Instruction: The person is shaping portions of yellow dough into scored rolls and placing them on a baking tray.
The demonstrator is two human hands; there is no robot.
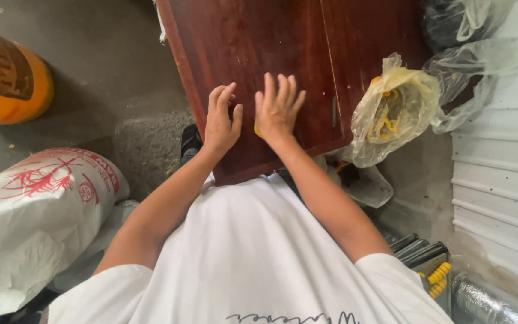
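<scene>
A: What lies around the hands?

B: A dark red wooden board fills the middle. To its right, partly on the board, sits a yellowish plastic bag with yellow bits inside, and a clear bag lies beside that, against a white ribbed wall. A dark bag is at the top right corner. On the grey floor to the left stand an orange drum and a white sack with red print. At the lower right there is a dark metal tool with yellow ribbed pieces.

A: Does anything block the board?

B: Only the hands. The rest of its top is bare.

A: Where is the small yellow thing?

B: A yellow piece shows on the board at the inner edge of the right hand, mostly hidden under the palm. The left hand rests just beside it, fingers slightly curled.

A: Is either hand gripping?

B: The right one lies flat with fingers spread, pressing on the piece rather than closing round it. The left one holds nothing and its fingertips touch the board.

A: How does the piece look?

B: Bright yellow and small; its shape I cannot tell.
</scene>
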